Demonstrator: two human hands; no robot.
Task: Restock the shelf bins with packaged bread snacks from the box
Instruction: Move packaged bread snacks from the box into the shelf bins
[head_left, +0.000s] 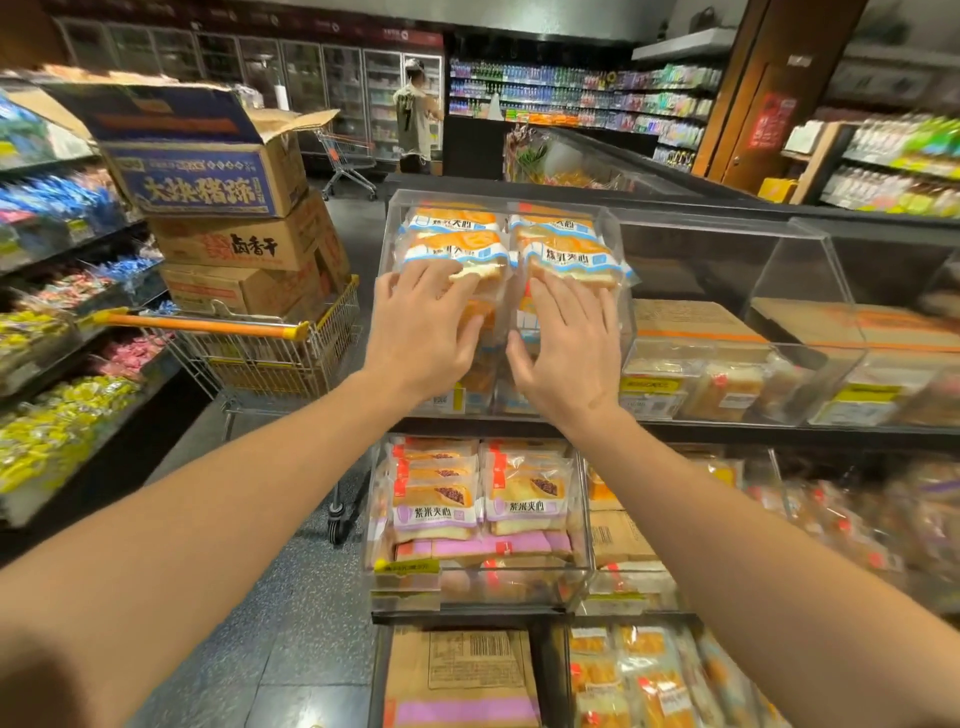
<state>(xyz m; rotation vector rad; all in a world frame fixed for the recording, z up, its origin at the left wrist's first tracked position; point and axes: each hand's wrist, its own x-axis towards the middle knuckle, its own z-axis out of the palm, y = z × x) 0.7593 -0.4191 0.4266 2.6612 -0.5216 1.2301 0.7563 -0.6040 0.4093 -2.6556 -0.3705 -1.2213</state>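
Note:
A clear plastic bin (621, 270) on the top shelf holds two rows of orange-and-white packaged bread snacks (563, 249). My left hand (423, 332) lies flat with straight fingers on the front pack of the left row. My right hand (569, 345) presses with straight fingers on the front pack of the right row. One shelf down, another clear bin (582, 545) holds purple-labelled bread packs (436, 509). An open blue-and-brown cardboard box (202, 166) tops a stack of boxes in a shopping cart (270, 343) to my left.
Candy shelves (57, 332) line the left side of the aisle. More clear bins with bread (727, 384) stand to the right. A brown box (462, 675) sits on the lowest shelf. A person (415, 119) stands by another cart far down the aisle.

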